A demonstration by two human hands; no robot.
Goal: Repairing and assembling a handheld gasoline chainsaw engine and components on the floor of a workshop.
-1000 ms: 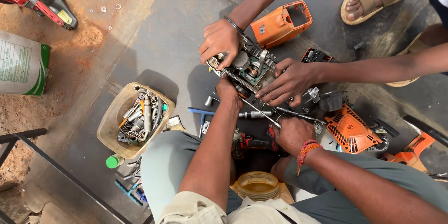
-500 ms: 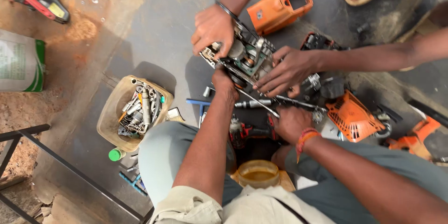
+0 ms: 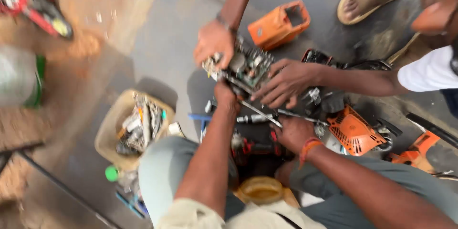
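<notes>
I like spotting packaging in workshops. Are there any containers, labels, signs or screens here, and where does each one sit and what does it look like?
Can: far left on the ground, lying round, white-grey label with a green end; blurred.
Tub of tools: left of the person's knee, tan, oval, open.
Yellow bowl: between the person's legs, round, amber.
No signs or screens show.

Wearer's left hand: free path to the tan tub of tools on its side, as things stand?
Probably yes. The left hand is up at the engine block, and the tan tub sits open-topped just outside the left knee, with nothing between them. The other person's hands work on the far side.
</notes>
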